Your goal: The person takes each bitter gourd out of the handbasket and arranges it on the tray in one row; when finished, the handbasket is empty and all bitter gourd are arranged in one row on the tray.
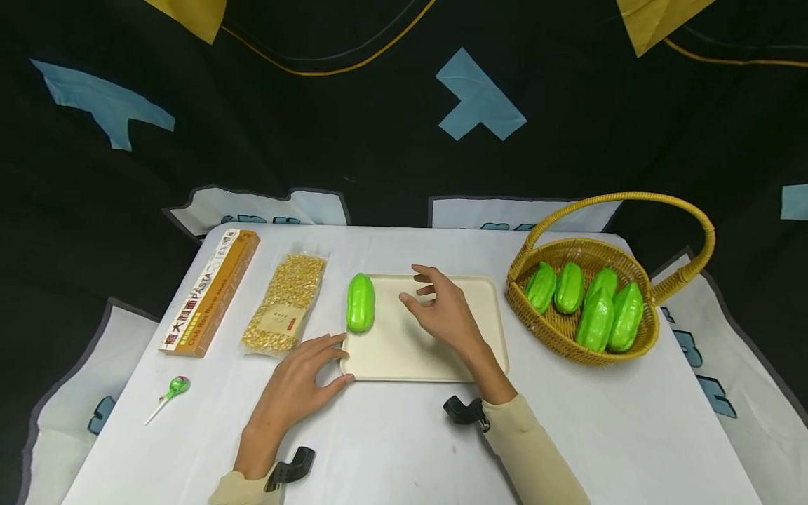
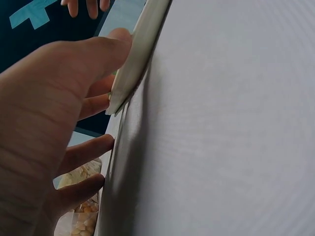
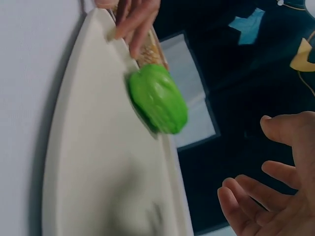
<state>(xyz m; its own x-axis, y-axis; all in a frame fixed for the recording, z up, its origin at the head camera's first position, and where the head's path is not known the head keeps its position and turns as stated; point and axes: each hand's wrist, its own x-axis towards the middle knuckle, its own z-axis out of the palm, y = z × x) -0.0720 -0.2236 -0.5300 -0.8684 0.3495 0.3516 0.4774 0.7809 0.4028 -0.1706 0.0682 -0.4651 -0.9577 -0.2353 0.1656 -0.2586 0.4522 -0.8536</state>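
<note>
A glossy green cucumber-like vegetable (image 1: 360, 303) lies lengthwise along the left side of a cream rectangular tray (image 1: 416, 361). My left hand (image 1: 297, 389) is at the tray's near left corner, its fingers spread; in the left wrist view the thumb (image 2: 120, 46) touches the tray's rim. Above the tray, right of the vegetable, my right hand (image 1: 445, 312) hovers with loosely bent fingers and holds nothing. The right wrist view shows a gap between that hand (image 3: 280, 191) and the vegetable (image 3: 158, 98).
At right stands a wicker basket (image 1: 555, 344) with a tall handle and several similar green vegetables (image 1: 595, 319). To the left are a bag of corn kernels (image 1: 293, 280), a pasta box (image 1: 211, 291) and a green-wrapped lollipop (image 1: 179, 385). Behind the white table hangs a dark cloth (image 1: 379, 140).
</note>
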